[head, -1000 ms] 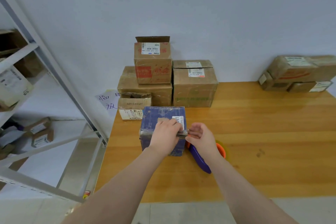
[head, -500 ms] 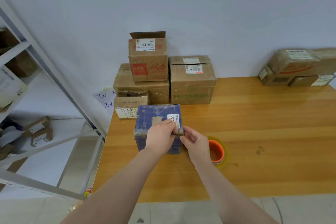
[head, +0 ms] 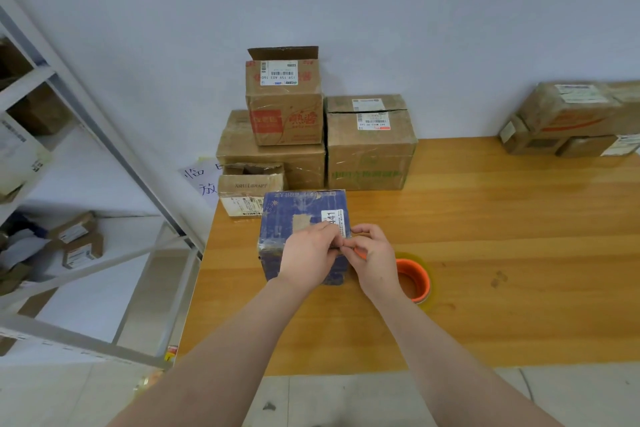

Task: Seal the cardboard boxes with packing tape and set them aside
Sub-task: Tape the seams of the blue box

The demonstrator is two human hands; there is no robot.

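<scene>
Two sets of fingers meet at the right top edge of the box [head: 294, 215]. The left fingers [head: 327, 230] curl down beside the white label [head: 334, 220], and the right fingers [head: 360, 230] curl in against them. Together they pinch what we take for the tape end, though clear tape is too faint for us to be sure. An orange sliver [head: 360, 255] shows under the right hand [head: 372, 253]; we cannot tell what it is. The left hand [head: 308, 260] lies over the box top.

The box stands near the left edge of the surface [head: 485, 218], with the roll [head: 414, 279] lying flat just right of the right hand.

To do this step well, we would:
- pin the box with the left palm
- pull the strip taut along the seam
- rub it flat outward from the pinch
- fold it over the edge and down the side

More boxes [head: 369, 149] wait stacked at the far left corner.
</scene>
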